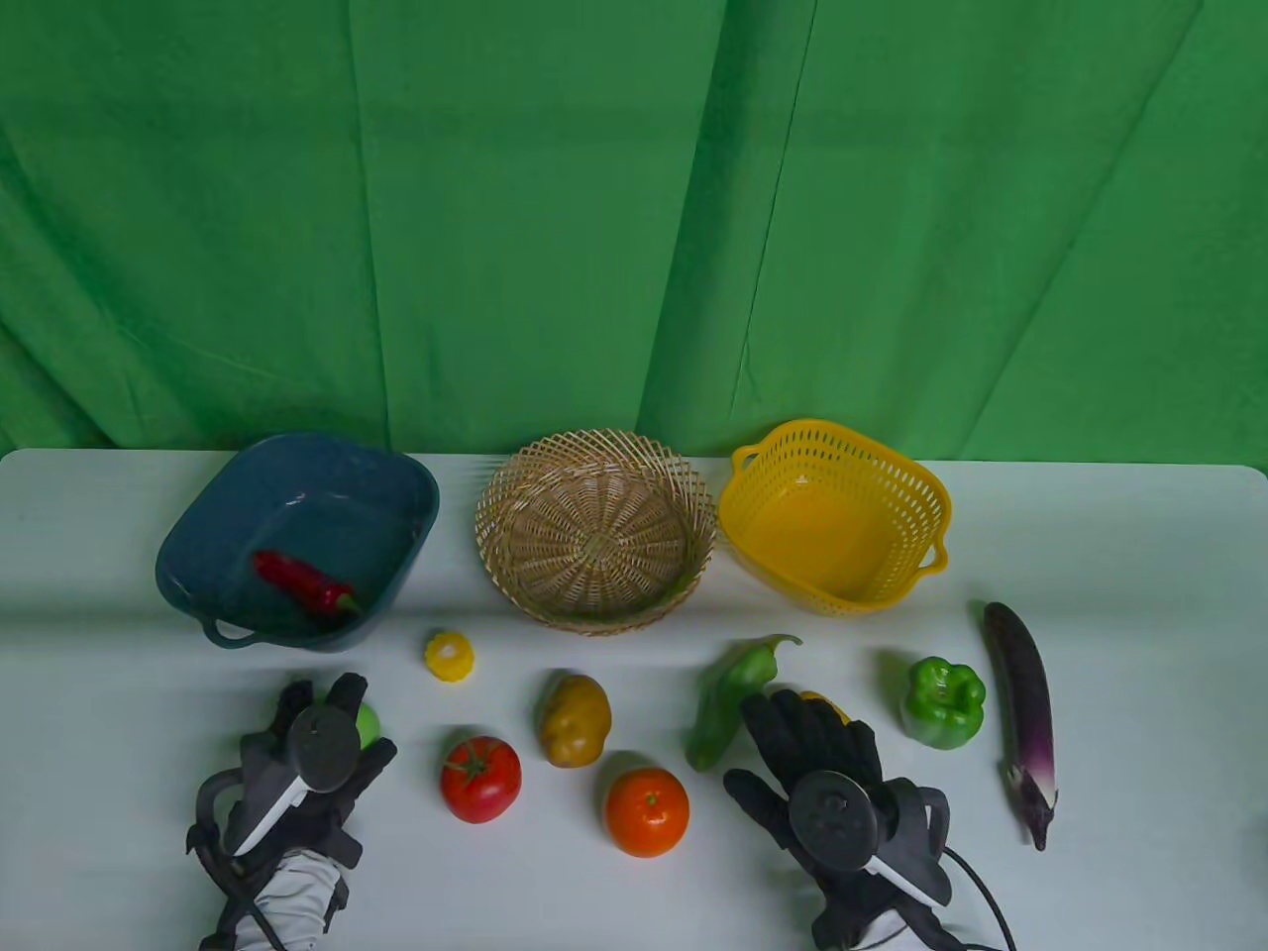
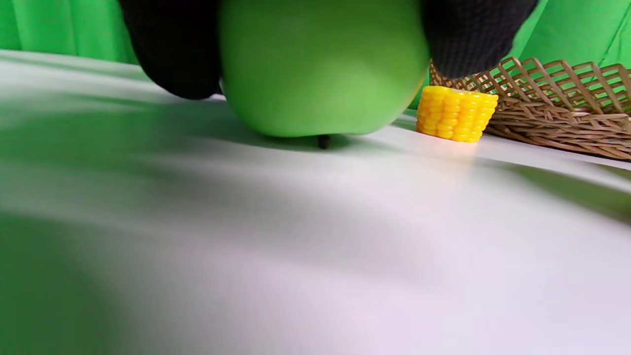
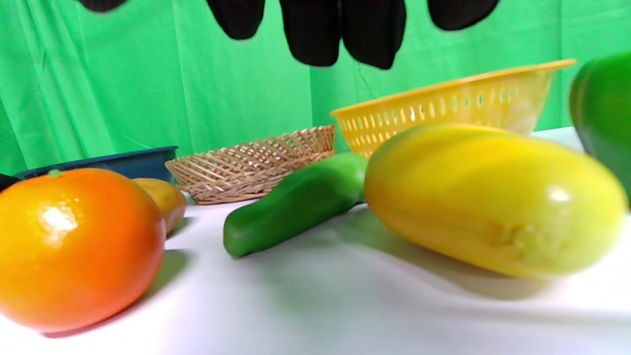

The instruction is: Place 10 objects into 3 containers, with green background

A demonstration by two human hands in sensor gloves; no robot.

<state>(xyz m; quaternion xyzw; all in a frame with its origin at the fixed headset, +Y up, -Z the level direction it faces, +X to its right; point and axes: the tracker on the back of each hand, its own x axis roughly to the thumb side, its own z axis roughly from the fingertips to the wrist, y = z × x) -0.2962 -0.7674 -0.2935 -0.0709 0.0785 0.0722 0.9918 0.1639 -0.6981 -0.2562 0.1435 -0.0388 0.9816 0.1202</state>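
Note:
My left hand point(image 1: 342, 705) grips a green apple point(image 1: 370, 724) that rests on the table at the front left. In the left wrist view, black fingers point(image 2: 172, 49) clasp both sides of the apple point(image 2: 320, 64). My right hand point(image 1: 792, 718) hovers open over a yellow mango point(image 1: 830, 705), and its fingers point(image 3: 345, 29) hang above the mango point(image 3: 493, 197) without touching it. A blue tub point(image 1: 421, 515) holds a red chili point(image 1: 302, 582). The wicker basket point(image 1: 495, 515) and the yellow basket point(image 1: 931, 505) stand at the back.
On the table lie a corn piece point(image 1: 450, 657), a tomato point(image 1: 480, 779), a potato point(image 1: 575, 720), an orange point(image 1: 647, 811), a green chili point(image 1: 733, 693), a green bell pepper point(image 1: 943, 702) and an eggplant point(image 1: 1020, 713). A green cloth hangs behind.

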